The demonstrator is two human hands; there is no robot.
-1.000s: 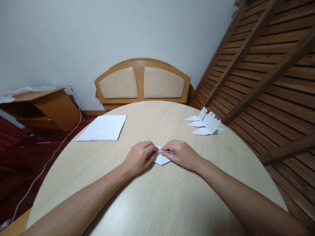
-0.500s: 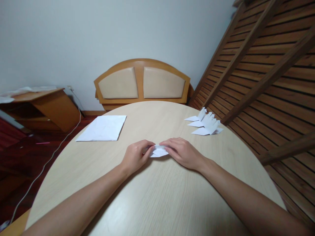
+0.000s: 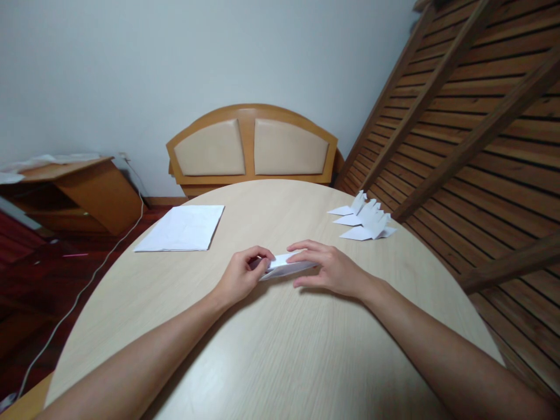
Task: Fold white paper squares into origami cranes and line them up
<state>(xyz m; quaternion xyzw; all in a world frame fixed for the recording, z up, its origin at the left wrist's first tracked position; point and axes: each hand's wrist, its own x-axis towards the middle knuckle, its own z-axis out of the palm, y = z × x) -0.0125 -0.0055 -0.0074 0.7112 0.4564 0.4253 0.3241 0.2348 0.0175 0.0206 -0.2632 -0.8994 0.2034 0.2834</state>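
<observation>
A small folded piece of white paper [image 3: 286, 268] is held just above the middle of the table, partly hidden by fingers. My left hand [image 3: 242, 274] pinches its left end between thumb and fingers. At the right end, my right hand [image 3: 336, 269] has its fingers spread, with the fingertips over the paper's far side and the thumb apart from it on the near side. Whether those fingertips touch the paper I cannot tell. Several folded white paper birds [image 3: 371, 226] stand in a row at the table's right. To the left lies a stack of white paper sheets [image 3: 181, 227].
The round, pale wooden table [image 3: 271, 344] fills the foreground. Beyond its far edge stands a wooden headboard [image 3: 251, 140] with cream panels. A slatted wooden structure [image 3: 485, 134] leans along the right, and a wooden cabinet [image 3: 96, 195] with a white cable [image 3: 83, 291] is on the left.
My right hand has loosened its pinch on the folded paper and spread its fingers, thumb lowered. The paper has tilted and shows a wider face; my left hand still grips it.
</observation>
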